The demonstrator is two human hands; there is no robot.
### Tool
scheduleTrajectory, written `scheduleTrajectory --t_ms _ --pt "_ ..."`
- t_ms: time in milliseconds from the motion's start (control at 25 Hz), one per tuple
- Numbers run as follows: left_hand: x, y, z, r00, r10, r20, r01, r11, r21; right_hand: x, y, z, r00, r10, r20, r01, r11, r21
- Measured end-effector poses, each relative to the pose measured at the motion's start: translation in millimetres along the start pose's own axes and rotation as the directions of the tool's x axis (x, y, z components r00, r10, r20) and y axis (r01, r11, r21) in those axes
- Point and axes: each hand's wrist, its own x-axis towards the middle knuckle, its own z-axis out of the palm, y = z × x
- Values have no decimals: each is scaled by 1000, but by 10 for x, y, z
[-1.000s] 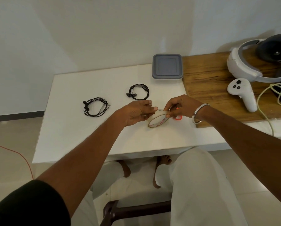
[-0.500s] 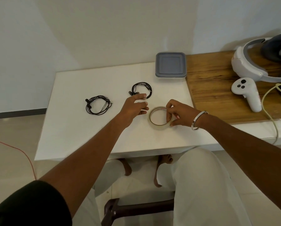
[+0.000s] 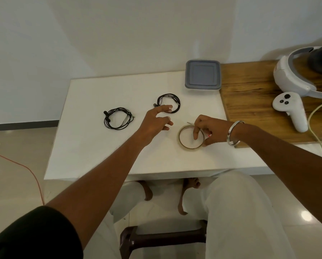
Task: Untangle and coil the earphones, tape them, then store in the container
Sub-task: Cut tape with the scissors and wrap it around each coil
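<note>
We wear a black short sleeve [image 3: 35,234] on our left arm, a plain silver bangle [image 3: 234,133] above our right wrist, loose white trousers [image 3: 236,212], and our feet [image 3: 182,199] are bare.

A white table [image 3: 100,156] stands against a plain pale wall [image 3: 119,34], a wooden board [image 3: 253,101] at its right, over glossy light floor tiles [image 3: 12,165].

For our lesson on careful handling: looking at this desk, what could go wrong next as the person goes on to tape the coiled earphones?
1. The left hand reaches with spread fingers for the nearer black coiled earphones; a loose grab could undo the coil.
2. The right hand pins the clear tape roll on the white table; its lifted free end may restick.
3. The grey lidded container looks shut, so storing may need a free hand.
</note>
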Motion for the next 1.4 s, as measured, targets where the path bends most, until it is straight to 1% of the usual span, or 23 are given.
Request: scheduleTrajectory --t_ms 80,160,240,280,360,440,520,640,760,920,1040,1120,1280,1400 --pt "-10 4 -45 1000 22 2 -22 1000 -13 30 -78 -73 998 50 -44 -44 991 128" --pt "-31 16 -83 999 47 -5 -47 998 -31 101 -171 -123 977 102 -188 -62 976 208" --pt "-61 46 -121 997 73 -22 -74 996 -42 211 -283 -142 923 133 -361 -40 967 253" --pt "-74 58 -151 995 93 -31 -94 995 -41 280 -347 -137 893 154 -423 -26 956 292" --pt "-96 75 -224 990 131 -47 -133 991 -34 428 -474 -110 848 211 -487 -2 919 394" --pt "-117 82 -321 988 144 -62 -146 989 -27 578 -623 -84 827 271 -493 14 866 500" --pt "-133 68 -445 986 146 -77 -148 989 -14 725 -783 -56 828 298 -475 31 821 570" --pt "-159 28 -620 982 169 -84 -166 985 35 893 -994 -14 838 275 -471 89 783 616" --pt "-186 -30 -806 975 208 -76 -203 976 75 1041 -1177 26 840 294 -457 111 730 675" --pt "-199 -105 -980 958 252 -137 -250 968 28 1195 -1345 73 851 253 -461 121 759 640" --pt "-195 -132 -1077 942 275 -190 -282 959 -8 1275 -1435 96 860 226 -458 146 751 644" --pt "-185 -150 -1119 935 285 -213 -291 957 2 1318 -1486 120 858 224 -462 153 747 647" --pt "-192 -198 -1166 922 308 -232 -314 949 13 1388 -1570 170 837 219 -500 173 762 624" --pt "-201 -247 -1243 922 312 -229 -319 948 7 1435 -1612 198 853 208 -478 181 743 645"
